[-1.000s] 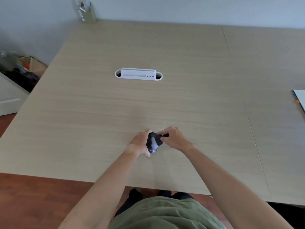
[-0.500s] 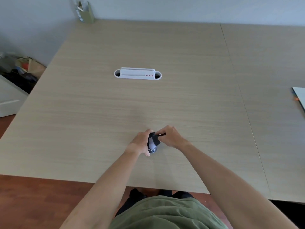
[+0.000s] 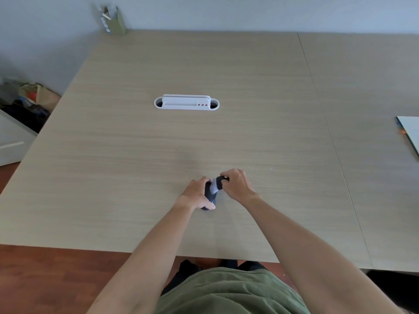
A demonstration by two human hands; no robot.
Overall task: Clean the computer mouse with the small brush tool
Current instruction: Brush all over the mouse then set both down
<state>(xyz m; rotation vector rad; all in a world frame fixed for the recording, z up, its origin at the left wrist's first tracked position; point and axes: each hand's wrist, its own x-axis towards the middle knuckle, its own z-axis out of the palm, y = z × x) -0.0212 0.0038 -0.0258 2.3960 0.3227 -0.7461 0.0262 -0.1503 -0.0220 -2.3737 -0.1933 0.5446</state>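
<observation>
between our two hands, near the desk front edge, the computer mouse sits tipped on its side, long axis running away from us. our left hand clamps it from the left. our right hand pinches the small brush tool, bristles touching the mouse's far end, just left of that grip.

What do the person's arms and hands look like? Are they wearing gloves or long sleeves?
No gloves and no long sleeves. Both forearms are bare up to the picture's edge, and the left hand and right hand are bare too. No watch or bracelet shows. A green shirt covers the body.
</observation>
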